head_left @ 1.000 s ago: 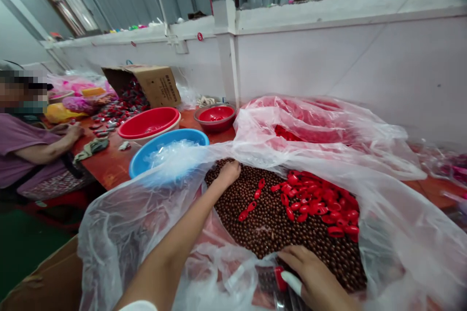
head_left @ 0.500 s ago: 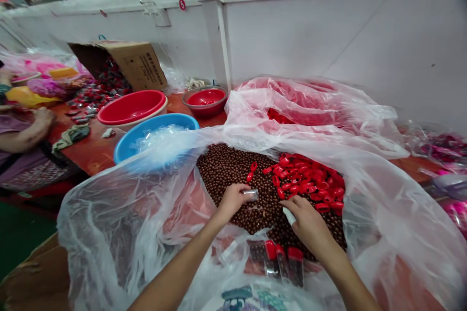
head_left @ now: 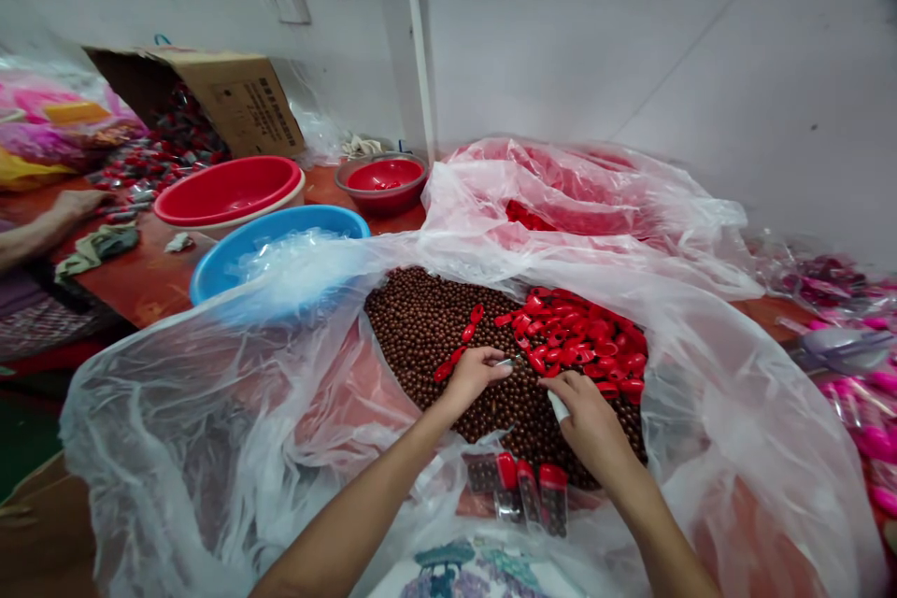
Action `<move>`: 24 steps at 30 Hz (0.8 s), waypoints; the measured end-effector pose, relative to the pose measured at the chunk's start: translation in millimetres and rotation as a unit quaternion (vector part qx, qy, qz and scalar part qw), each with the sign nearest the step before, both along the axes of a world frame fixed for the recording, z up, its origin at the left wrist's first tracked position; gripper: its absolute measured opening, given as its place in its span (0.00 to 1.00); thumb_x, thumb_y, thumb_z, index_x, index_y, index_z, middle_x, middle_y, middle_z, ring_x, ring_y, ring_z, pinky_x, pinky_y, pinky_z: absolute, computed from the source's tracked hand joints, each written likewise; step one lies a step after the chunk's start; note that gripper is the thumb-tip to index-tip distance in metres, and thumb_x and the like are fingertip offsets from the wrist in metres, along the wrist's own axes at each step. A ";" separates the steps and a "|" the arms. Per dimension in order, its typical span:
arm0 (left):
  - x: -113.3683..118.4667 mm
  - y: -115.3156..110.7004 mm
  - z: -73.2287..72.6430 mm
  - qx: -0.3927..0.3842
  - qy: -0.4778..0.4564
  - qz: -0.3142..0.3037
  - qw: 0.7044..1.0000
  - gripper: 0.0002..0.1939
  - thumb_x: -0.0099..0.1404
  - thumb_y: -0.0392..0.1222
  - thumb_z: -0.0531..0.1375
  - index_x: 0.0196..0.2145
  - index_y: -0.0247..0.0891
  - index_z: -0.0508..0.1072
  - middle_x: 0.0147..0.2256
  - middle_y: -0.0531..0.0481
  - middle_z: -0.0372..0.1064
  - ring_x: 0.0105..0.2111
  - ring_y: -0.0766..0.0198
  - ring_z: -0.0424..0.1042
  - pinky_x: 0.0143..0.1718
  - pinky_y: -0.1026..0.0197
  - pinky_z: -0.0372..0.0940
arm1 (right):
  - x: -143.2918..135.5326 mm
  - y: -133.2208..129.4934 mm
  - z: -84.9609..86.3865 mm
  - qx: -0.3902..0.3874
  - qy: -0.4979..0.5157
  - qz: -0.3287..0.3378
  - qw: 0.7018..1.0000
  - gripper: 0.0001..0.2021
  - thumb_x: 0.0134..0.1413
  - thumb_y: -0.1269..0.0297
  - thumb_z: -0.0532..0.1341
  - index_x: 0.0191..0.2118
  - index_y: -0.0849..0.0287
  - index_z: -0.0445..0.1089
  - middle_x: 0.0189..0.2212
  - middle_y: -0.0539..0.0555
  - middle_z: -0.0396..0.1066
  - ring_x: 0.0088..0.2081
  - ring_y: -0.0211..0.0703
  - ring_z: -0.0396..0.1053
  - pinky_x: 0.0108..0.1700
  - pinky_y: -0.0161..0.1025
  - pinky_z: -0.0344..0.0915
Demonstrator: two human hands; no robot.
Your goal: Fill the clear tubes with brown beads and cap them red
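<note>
My left hand (head_left: 475, 379) is closed on a small clear plastic container (head_left: 507, 361), mostly covered by the fingers, above a heap of brown beads (head_left: 413, 318). Close to its right, my right hand (head_left: 583, 406) has its fingers drawn together at the beads, with a white wrap (head_left: 559, 405) on one finger. What those fingertips hold, if anything, cannot be made out. Red plastic caps (head_left: 567, 336) are piled just beyond my right hand. Several clear containers with red caps (head_left: 553, 495) and beads inside lie at the near edge of the heap.
A clear plastic sheet (head_left: 210, 411) surrounds the beads. To the left stand a blue basin (head_left: 203, 276) of clear pieces, a red basin (head_left: 231, 192) and an open cardboard box (head_left: 245, 103). Another person's arm (head_left: 42, 229) rests at far left. Pink items (head_left: 869, 392) lie right.
My left hand has moved right with the clear container, closer to my right hand. Red caps now show beside the left hand. The whole view has shifted slightly.
</note>
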State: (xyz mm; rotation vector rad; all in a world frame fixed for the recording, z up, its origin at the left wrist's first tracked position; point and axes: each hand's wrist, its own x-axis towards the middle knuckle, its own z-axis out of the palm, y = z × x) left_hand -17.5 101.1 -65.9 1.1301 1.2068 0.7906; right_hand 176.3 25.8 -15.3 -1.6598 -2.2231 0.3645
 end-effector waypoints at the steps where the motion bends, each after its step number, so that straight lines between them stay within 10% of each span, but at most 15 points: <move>1: 1.0 -0.4 -0.7 -0.007 -0.010 -0.002 1.000 0.17 0.46 0.38 0.65 0.36 0.32 0.74 0.32 0.48 0.73 0.30 0.63 0.69 0.36 0.63 0.62 | 0.5 1.1 0.6 -0.002 0.003 -0.005 1.000 0.31 0.34 0.84 0.48 0.48 0.57 0.67 0.39 0.56 0.66 0.43 0.46 0.62 0.47 0.43 0.62; 24: 19.1 -4.8 -6.1 -0.002 -0.117 0.001 0.993 0.20 0.42 0.30 0.65 0.37 0.33 0.74 0.30 0.50 0.70 0.31 0.66 0.67 0.36 0.64 0.60 | -14.8 77.2 -0.7 0.033 0.087 -0.058 0.994 0.16 0.52 0.65 0.56 0.48 0.54 0.68 0.36 0.56 0.71 0.40 0.48 0.66 0.43 0.43 0.61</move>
